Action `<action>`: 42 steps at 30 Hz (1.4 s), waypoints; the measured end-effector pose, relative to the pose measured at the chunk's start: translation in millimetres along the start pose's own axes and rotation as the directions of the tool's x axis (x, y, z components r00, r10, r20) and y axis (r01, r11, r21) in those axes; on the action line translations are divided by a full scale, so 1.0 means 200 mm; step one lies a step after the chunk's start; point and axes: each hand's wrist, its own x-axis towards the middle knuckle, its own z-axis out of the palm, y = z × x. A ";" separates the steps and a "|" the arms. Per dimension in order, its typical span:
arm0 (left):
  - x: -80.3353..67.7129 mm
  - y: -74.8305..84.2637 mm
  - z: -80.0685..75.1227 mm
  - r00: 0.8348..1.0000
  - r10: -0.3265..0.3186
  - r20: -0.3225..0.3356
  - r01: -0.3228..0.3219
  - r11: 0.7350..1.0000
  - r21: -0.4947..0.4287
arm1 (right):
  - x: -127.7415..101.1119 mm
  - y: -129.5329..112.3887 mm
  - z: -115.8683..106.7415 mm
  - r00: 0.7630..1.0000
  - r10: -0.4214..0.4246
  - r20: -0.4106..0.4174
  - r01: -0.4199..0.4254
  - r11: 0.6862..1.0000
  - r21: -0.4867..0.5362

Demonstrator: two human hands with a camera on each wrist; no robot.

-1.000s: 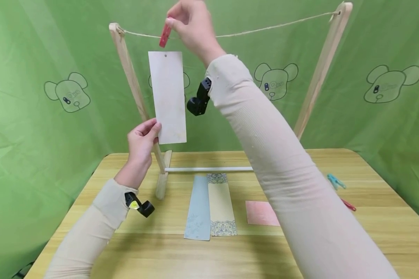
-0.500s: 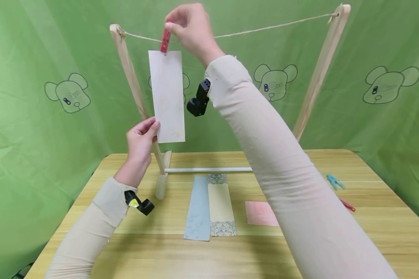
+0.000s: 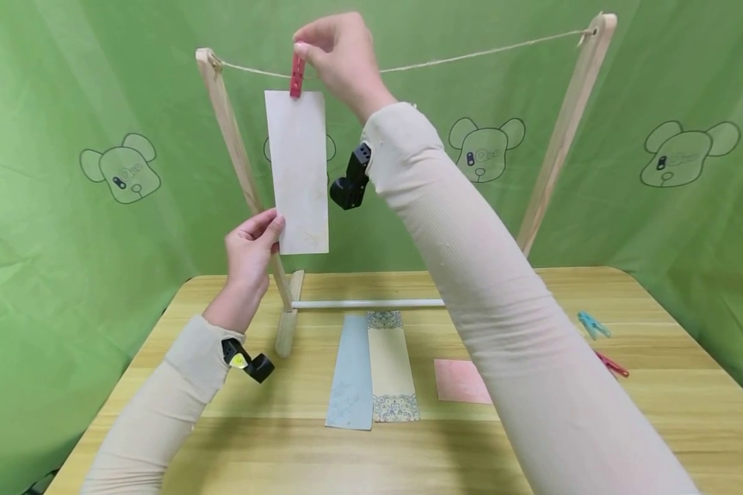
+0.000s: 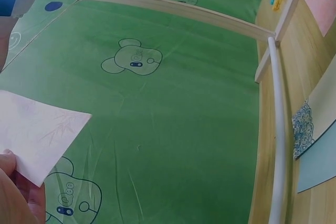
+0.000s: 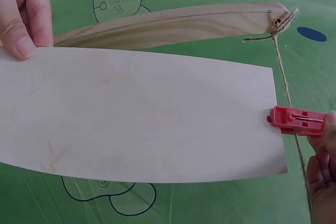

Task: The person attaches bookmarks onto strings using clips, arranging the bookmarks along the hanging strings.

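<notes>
My left hand (image 3: 250, 251) pinches the lower left edge of a white paper bookmark (image 3: 298, 172), held upright below the twine (image 3: 470, 55). At the bookmark's top edge, my right hand (image 3: 347, 62) pinches the upper end of a red clothespin (image 3: 296, 77). The right wrist view shows the clothespin (image 5: 298, 120) lying across the twine, its tip over the bookmark's end. A faint plant print marks one corner of the bookmark (image 4: 42, 129) in the left wrist view.
A wooden frame (image 3: 232, 137) carries the twine, with a white rod (image 3: 365, 303) low between its legs. On the table lie a blue bookmark (image 3: 349, 375), a cream patterned bookmark (image 3: 393, 357), a pink card (image 3: 461, 380), a teal clothespin (image 3: 593, 324) and a red clothespin (image 3: 613, 364).
My right hand has lowered the red clothespin from above the bookmark onto its top edge, covering the small hole there. My left hand keeps its hold nearly still.
</notes>
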 end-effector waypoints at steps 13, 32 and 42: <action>0.02 0.02 0.01 1.000 -0.001 0.005 0.001 1.000 0.010 | 0.01 0.00 0.04 1.000 -0.020 0.016 0.020 1.000 0.011; 0.03 -0.01 0.04 0.999 -0.026 0.018 0.027 0.999 -0.027 | -0.01 0.02 0.03 0.997 0.021 0.073 -0.022 1.000 0.012; 0.04 -0.02 0.04 1.000 -0.026 0.017 0.027 0.999 -0.023 | -0.03 0.00 -0.01 0.983 0.041 0.179 -0.042 0.999 0.001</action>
